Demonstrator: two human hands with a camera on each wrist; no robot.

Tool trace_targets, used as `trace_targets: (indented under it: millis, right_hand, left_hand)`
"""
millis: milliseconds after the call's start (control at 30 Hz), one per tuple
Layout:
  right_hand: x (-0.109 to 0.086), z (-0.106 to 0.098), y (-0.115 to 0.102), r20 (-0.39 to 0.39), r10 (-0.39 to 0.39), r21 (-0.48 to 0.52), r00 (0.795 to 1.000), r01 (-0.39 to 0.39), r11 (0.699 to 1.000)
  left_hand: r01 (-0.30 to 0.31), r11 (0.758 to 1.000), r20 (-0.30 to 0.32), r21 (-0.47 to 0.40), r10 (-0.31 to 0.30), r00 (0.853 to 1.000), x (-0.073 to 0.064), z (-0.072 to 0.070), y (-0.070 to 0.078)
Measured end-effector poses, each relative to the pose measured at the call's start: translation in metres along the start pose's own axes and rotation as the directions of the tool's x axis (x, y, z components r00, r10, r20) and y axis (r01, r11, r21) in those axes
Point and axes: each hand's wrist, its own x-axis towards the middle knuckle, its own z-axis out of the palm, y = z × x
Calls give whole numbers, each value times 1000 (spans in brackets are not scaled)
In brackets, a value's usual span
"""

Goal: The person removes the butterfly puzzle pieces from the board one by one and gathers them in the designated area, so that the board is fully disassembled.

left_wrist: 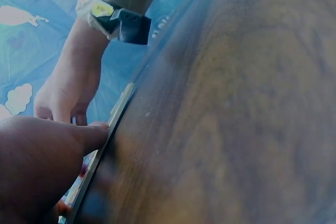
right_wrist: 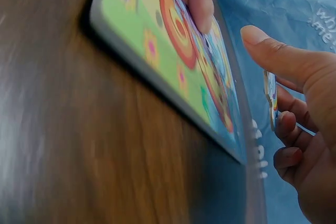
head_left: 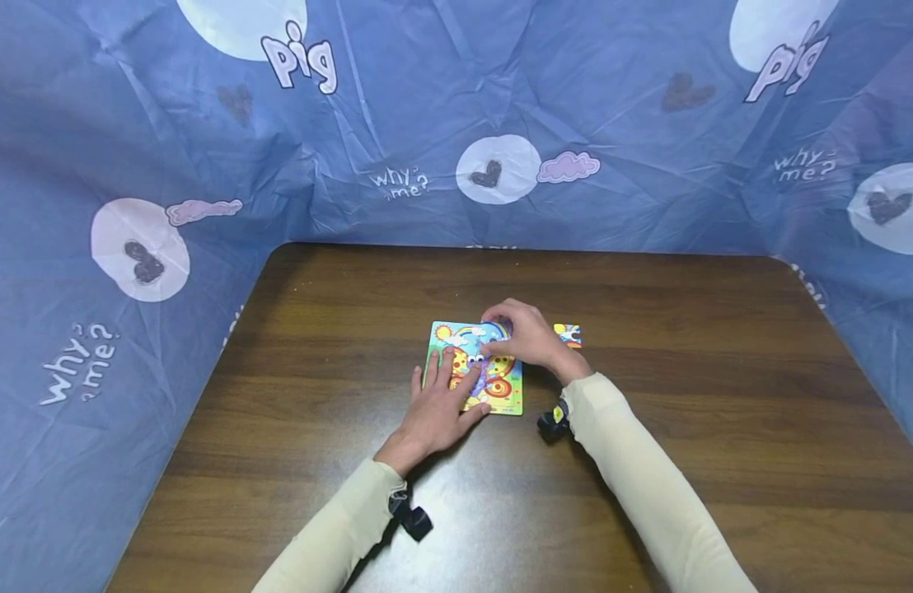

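A colourful butterfly jigsaw puzzle [head_left: 510, 402] lies on the brown table. My left hand [head_left: 436, 412] rests on its left and lower part with fingers spread, and the thumb lies near the bottom edge. Over the upper right of the puzzle is my right hand [head_left: 529, 333]. In the right wrist view, a thin puzzle piece [right_wrist: 271, 95] is pinched between its thumb and fingers, seen nearly edge-on. The left wrist view shows the left thumb [left_wrist: 94, 136] at the board's edge.
Just right of the right hand, a loose puzzle piece [head_left: 568, 334] lies on the table [head_left: 686, 387], partly behind the wrist. A blue printed cloth [head_left: 427, 99] hangs behind the table and at its sides. Each wrist wears a small black camera [head_left: 553, 422].
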Motion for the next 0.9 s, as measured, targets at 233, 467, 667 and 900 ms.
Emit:
trace_targets:
  millis: [233,467,667,900]
  right_hand:
    - [-16,-19,11,-23,22,-33,999,-22,999]
    - [-32,-35,23,-46,58,-49,997,-61,997]
    - [-45,-49,37,-54,76,-62,996,-80,995]
    - [-59,-64,55,-64,85,-76,994,-90,993]
  left_hand:
    - [5,1000,6,2,-5,1000,1,1,-2]
    - [3,1000,-1,-9,-3,1000,0,1,-2]
    - [10,1000,12,-8,-10,1000,0,1,0]
    - [7,1000,-3,-15,-7,1000,0,0,0]
